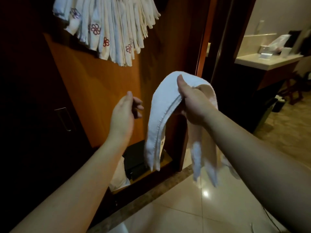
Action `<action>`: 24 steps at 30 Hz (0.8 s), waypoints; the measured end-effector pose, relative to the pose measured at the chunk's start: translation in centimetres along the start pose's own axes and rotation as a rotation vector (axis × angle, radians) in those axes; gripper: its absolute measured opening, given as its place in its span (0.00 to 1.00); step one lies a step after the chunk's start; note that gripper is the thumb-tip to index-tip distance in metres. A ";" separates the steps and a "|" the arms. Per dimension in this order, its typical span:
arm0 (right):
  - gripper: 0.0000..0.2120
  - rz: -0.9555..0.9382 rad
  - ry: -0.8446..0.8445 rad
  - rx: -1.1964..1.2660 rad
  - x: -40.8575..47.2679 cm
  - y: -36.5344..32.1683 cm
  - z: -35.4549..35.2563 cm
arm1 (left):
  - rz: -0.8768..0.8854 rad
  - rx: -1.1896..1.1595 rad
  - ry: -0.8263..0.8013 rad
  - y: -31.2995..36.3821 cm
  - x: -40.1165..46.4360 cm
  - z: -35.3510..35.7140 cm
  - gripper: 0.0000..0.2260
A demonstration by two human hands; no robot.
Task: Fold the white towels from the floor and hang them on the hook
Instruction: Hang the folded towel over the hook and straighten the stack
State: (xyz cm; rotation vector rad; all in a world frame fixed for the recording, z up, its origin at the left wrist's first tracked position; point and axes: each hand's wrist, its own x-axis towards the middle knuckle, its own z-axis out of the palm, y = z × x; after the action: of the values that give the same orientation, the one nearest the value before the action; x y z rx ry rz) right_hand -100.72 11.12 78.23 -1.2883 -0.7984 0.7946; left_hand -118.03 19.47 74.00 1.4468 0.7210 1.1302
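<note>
My right hand (193,105) grips a folded white towel (161,113) at its middle, thumb on top, so both ends droop down either side of the hand. My left hand (124,111) hovers a short way to the towel's left, fingers loosely curled, holding nothing. Several folded white towels with red flower emblems (107,26) hang in a fan at the top of the view, in front of an orange wooden panel (104,91). The hook itself is hidden behind them.
A dark cabinet door with a metal handle (64,119) is at left. Low in the wooden niche lie a dark box (136,158) and a pale bag (119,177). Glossy tiled floor (193,204) lies below. A counter with toiletries (269,59) stands at right.
</note>
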 end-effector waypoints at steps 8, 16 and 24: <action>0.39 -0.119 0.056 -0.153 1.2 -7.5 6.4 | -0.038 -0.052 -0.355 1.2 -3.6 4.3 0.47; 0.31 -0.162 0.104 0.042 2.3 -11.2 9.6 | -0.090 -0.337 -0.065 6.7 1.1 5.5 0.51; 0.35 -0.255 0.173 -0.215 3.5 -10.7 6.9 | 0.043 -0.578 0.096 9.1 4.2 2.6 0.29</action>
State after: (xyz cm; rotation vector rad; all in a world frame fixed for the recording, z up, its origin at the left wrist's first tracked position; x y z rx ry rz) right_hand -104.28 16.41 89.78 -1.3904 -0.9039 0.3958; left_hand -115.50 20.39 83.97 0.9262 0.3794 1.3134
